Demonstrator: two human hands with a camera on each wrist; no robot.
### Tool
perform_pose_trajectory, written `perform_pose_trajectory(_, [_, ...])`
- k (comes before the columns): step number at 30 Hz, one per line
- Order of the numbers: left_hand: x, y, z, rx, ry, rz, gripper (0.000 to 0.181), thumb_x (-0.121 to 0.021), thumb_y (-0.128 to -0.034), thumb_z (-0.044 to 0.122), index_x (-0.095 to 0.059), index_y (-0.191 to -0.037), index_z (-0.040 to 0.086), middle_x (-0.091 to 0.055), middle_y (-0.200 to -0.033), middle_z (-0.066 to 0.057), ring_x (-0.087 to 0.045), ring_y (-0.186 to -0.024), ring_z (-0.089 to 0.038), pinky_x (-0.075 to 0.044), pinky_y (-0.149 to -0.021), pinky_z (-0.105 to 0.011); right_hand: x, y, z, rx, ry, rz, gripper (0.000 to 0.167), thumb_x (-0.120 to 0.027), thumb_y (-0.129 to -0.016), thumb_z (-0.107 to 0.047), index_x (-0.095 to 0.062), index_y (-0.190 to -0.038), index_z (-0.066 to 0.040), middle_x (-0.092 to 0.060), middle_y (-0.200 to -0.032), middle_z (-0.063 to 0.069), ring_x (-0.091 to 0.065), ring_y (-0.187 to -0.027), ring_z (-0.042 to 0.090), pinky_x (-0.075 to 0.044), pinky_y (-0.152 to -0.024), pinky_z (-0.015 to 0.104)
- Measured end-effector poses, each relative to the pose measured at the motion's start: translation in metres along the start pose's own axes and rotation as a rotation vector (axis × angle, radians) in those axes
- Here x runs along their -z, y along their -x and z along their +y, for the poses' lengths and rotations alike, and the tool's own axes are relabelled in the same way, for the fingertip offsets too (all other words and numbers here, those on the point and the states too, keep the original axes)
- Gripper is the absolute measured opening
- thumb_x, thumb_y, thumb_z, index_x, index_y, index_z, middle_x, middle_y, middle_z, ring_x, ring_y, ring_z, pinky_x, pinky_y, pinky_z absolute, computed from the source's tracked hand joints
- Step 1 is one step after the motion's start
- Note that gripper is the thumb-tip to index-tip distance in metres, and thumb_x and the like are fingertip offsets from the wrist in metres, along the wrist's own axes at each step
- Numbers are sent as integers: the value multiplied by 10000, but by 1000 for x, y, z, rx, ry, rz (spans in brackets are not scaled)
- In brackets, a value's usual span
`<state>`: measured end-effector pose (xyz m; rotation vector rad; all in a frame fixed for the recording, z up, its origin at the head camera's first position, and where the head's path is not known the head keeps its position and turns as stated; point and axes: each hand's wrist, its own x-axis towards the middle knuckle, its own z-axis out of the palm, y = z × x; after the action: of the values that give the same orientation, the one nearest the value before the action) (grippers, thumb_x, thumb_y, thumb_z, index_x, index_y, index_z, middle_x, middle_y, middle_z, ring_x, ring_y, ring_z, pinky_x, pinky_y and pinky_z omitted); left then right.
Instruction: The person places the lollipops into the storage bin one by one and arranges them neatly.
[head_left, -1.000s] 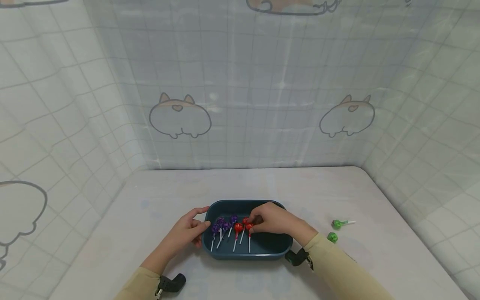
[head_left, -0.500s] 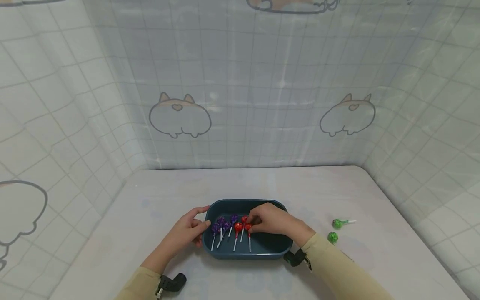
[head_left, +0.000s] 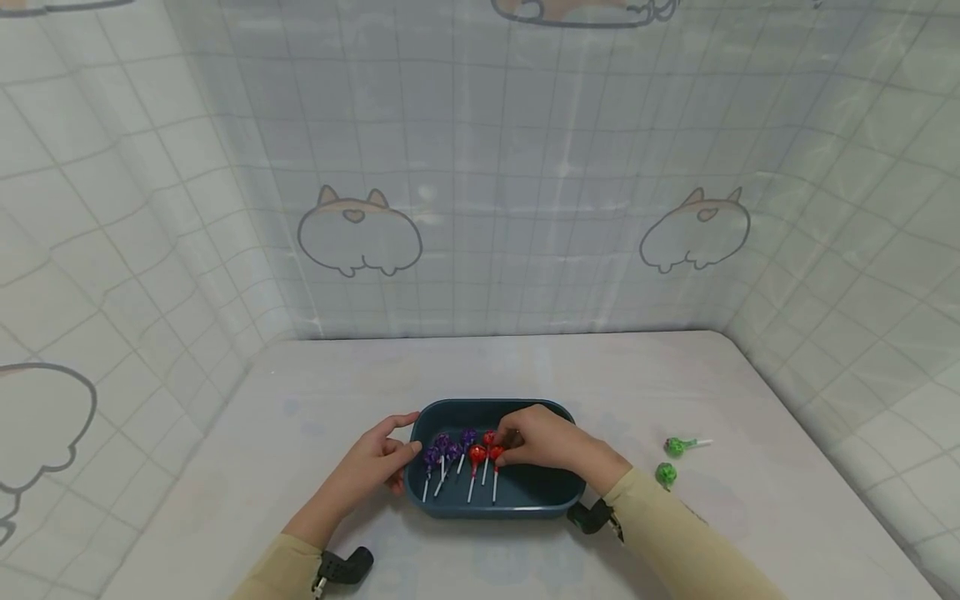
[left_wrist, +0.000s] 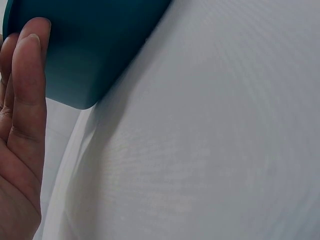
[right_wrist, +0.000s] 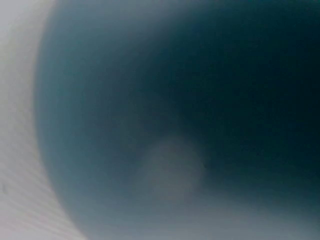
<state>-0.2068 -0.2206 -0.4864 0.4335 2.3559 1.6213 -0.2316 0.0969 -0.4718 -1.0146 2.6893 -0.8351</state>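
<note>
A dark teal oblong tray (head_left: 495,513) sits on the table in the head view, several lollipops inside. Purple-wrapped ones (head_left: 442,440) lie at its left; red-wrapped ones (head_left: 477,454) lie beside them, white sticks towards the front. My left hand (head_left: 371,467) holds the tray's left end, thumb at the rim. In the left wrist view its fingers (left_wrist: 29,75) lie along the outer wall. Reaching in from the right, my right hand (head_left: 551,437) pinches the rightmost red lollipop (head_left: 496,452) by its head, partly hidden by fingers. The right wrist view is blurred, showing mostly the tray (right_wrist: 75,100).
Two green-wrapped lollipops lie on the table right of the tray: one (head_left: 675,448) with its stick pointing right, the other (head_left: 666,475) just in front. Pale gridded curtains (head_left: 480,250) with animal drawings surround the table (head_left: 337,375) at the back and sides.
The stick of the rightmost red lollipop has swung slightly left in my right hand's fingers. My left hand and the tray have hardly moved.
</note>
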Motion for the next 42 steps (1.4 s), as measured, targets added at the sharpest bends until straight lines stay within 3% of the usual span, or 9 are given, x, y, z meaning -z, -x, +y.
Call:
perform_pose_trajectory(15, [-1, -4, 0, -6, -3, 3, 591, -626, -997, 223, -358, -1498, 60, -577, -649, -89, -607, -523, -254, -564, -520, -402, 4, 5, -1, -4, -10, 39, 201, -794, -862, -282, -729, -1016, -170, -690, -953, -101, -625, -788, -29, -530, -702, 195])
perform_pose_trajectory(22, [-2, -1, 1, 2, -13, -2, 585, -621, -1000, 214, -358, -1497, 54, -583, -663, -112, -606, -527, -256, -564, -525, -422, 5, 9, 4, 56, -62, 62, 259, -764, -891, -289, -729, -1125, -183, -698, -1061, -83, -639, -870, -31, -532, -762, 190])
perform_pose_trajectory(28, [-1, -1, 0, 0, 7, -8, 603, -628, -995, 250, -354, -1506, 81, -597, -685, -123, -610, -532, -265, -562, -521, -424, 22, 22, 3, 113, -149, 82, 369, -728, -921, -281, -688, -1247, -112, -685, -1178, 20, -643, -951, 30, -535, -812, 217])
perform_pose_trajectory(33, [0, 0, 0, 4, 13, -5, 610, -642, -985, 271, -365, -1504, 110, -601, -689, -123, -611, -534, -262, -563, -521, -423, 37, 37, 11, 87, -212, 149, 383, -741, -911, -274, -686, -1239, -84, -683, -1189, 54, -657, -985, 79, -543, -830, 259])
perform_pose_trajectory(42, [0, 0, 1, 1, 13, 1, 607, -641, -986, 271, -367, -1504, 113, -594, -668, -122, -607, -525, -253, -563, -516, -416, 57, 65, 27, 30, -155, 230, 421, -760, -889, -315, -679, -1262, -138, -675, -1205, 21, -641, -1029, 115, -547, -854, 323])
